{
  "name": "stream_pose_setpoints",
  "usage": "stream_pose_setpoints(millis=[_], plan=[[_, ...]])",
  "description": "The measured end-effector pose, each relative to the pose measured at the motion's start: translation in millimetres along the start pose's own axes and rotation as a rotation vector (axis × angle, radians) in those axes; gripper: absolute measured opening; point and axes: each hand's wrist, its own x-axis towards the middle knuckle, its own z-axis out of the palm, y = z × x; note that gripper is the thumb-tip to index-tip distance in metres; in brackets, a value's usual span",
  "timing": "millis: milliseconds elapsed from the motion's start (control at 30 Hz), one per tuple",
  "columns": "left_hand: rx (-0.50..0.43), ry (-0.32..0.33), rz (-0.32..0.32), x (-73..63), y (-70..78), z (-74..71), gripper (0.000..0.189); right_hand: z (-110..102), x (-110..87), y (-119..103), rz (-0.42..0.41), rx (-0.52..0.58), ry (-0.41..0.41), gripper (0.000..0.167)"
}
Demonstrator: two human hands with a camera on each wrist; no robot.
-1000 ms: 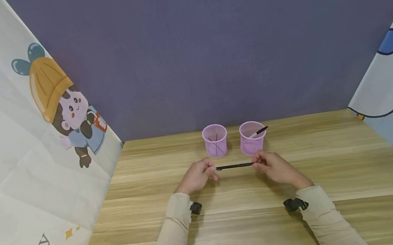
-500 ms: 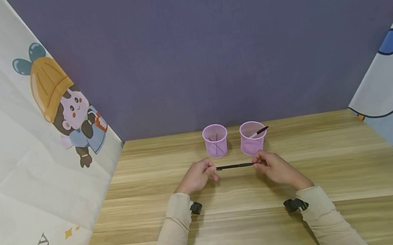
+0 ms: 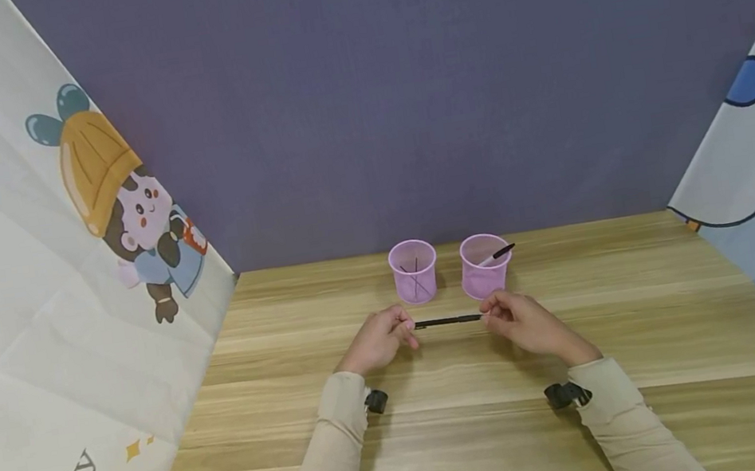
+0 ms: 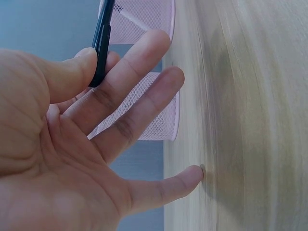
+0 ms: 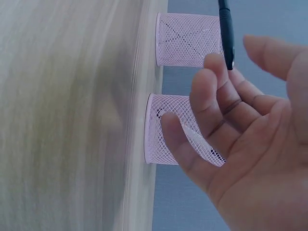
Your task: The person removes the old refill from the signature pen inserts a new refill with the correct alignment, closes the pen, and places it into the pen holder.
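Between my hands lies a slim black pen [image 3: 447,320], level and running left to right above the table. My left hand [image 3: 379,340] pinches its left end between thumb and index finger; the other fingers spread out in the left wrist view. At the pen's right end is my right hand [image 3: 534,326]. In the right wrist view the thumb [image 5: 269,55] stands apart from the pen [image 5: 226,36], while a fingertip sits right at its tip. Just behind the hands stand two pink mesh cups, a left cup [image 3: 417,288] and a right cup [image 3: 482,282].
Thin dark crossed lines show in the left cup. A black and white pen [image 3: 501,251] leans in the right one, its black end over the rim. The wooden table [image 3: 466,456] meets a dark backdrop [image 3: 431,99]; printed cloths hang at both sides.
My right fingertips have shifted slightly left at the pen's end, so a little less of the pen shows between the hands. The left hand and the cups stay put.
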Motion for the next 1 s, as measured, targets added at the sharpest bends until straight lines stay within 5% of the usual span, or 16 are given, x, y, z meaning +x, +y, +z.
stream_pose_setpoints(millis=[300, 1000], plan=[[-0.009, -0.002, 0.004, -0.8, 1.0, -0.1, 0.019, -0.5, 0.9, 2.6, 0.036, -0.051, -0.024, 0.029], [-0.001, -0.009, 0.019, -1.0, -0.3, -0.1, 0.019, 0.7, 0.4, 2.5, 0.050, -0.054, -0.035, 0.026]])
